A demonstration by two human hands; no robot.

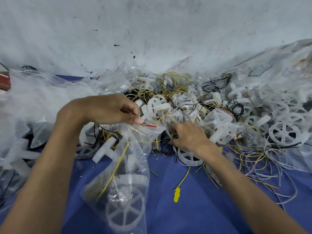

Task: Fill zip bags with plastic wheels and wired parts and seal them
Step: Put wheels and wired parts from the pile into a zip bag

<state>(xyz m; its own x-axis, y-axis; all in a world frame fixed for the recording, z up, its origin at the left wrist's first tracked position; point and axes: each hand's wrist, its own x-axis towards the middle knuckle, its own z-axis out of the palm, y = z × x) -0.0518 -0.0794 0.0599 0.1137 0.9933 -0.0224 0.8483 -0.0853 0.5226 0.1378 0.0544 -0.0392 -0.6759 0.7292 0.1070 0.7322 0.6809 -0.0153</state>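
My left hand pinches the red-striped top edge of a clear zip bag and holds it up. The bag hangs open over the blue cloth, with a white spoked plastic wheel and a yellow wire inside. My right hand reaches into the pile just right of the bag's mouth, fingers curled around a small coil of thin grey wires. Loose white wheels and tangled wires lie behind both hands.
A blue cloth covers the surface. A heap of wheels, yellow, black and grey wires fills the middle and right. Clear bags are piled at the left. A yellow tag on a wire lies near the front. A grey wall stands behind.
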